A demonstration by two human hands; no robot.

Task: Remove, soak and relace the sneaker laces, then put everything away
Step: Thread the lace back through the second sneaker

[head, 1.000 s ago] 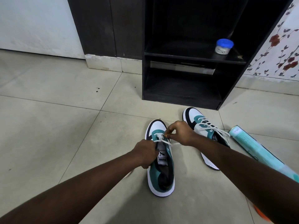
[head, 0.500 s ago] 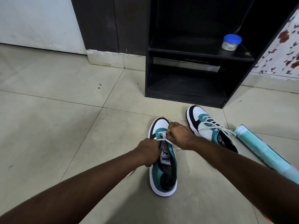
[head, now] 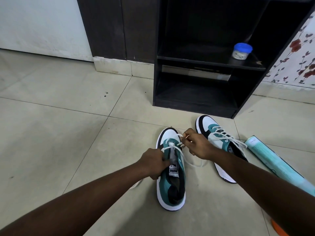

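A white, teal and black sneaker (head: 172, 189) stands on the tiled floor in front of me, toe pointing away. My left hand (head: 154, 161) grips its left side by the tongue. My right hand (head: 198, 145) pinches the tip of its white lace (head: 187, 161) just right of the toe eyelets; the lace crosses the lowest eyelets and loops loosely over the floor on the right. A second matching sneaker (head: 216, 138) lies to the right, fully laced, partly behind my right forearm.
A black open shelf unit (head: 197, 103) stands just beyond the shoes, with a small blue-lidded jar (head: 242, 51) on its middle shelf. A pale teal rolled tube (head: 272, 160) lies at the right. An orange object (head: 279, 229) shows at the bottom right corner.
My right hand has drawn the lace end out to the right of the toe eyelets, leaving a slack loop on the floor. My left hand keeps its hold on the sneaker.
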